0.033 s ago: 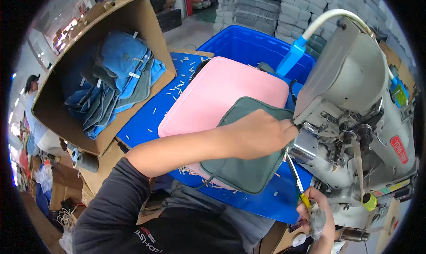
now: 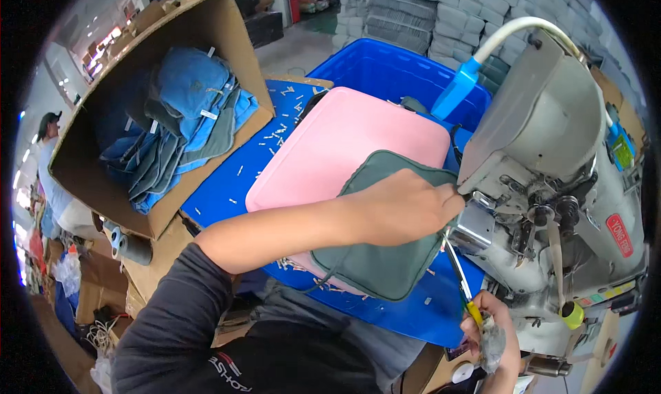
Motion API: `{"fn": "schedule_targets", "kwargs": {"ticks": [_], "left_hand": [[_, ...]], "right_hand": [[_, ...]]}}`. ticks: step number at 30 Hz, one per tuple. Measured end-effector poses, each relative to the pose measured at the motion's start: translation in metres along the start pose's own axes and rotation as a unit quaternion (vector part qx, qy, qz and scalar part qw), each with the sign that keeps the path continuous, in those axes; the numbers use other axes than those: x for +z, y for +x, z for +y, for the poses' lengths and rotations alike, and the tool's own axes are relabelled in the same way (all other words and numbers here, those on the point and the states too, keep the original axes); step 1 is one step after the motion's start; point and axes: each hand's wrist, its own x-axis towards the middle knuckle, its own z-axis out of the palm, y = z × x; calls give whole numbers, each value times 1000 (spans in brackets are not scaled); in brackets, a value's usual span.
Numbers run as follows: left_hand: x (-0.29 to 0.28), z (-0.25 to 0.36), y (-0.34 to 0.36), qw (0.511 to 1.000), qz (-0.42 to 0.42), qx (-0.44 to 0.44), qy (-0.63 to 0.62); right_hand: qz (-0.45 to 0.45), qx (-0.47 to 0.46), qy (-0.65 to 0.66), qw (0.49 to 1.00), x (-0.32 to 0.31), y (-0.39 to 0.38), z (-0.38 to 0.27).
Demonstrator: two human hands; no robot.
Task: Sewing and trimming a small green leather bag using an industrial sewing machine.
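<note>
The place is a sewing workshop: an industrial sewing machine (image 2: 530,119) stands at a blue worktop (image 2: 213,201) strewn with clippings (image 2: 240,170), beside a grey-green fabric piece (image 2: 372,270). A cardboard box (image 2: 241,36) holds blue and grey textiles (image 2: 196,84), while stacked grey bundles (image 2: 399,15) line the background.
</note>
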Motion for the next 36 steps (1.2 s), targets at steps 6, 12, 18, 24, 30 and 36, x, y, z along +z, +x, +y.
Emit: {"fn": "schedule_targets", "kwargs": {"ticks": [6,12,18,24,30,36], "left_hand": [[5,-7,-6,997,66,15,-37],[5,65,-64,998,40,-26,42],[30,74,-89,973,118,43,194],[17,76,-92,978,181,53,83],[10,75,-93,984,150,73,63],[9,74,-91,986,145,75,38]], "right_hand": [[-6,-38,-51,998,-5,0,-8],[7,-13,-88,996,-27,6,-6],[1,-9,-115,993,-33,13,-21],[-30,-4,-61,998,-35,20,-21],[-50,11,-75,996,-41,23,-31],[0,19,-104,994,-25,22,-42]]}}
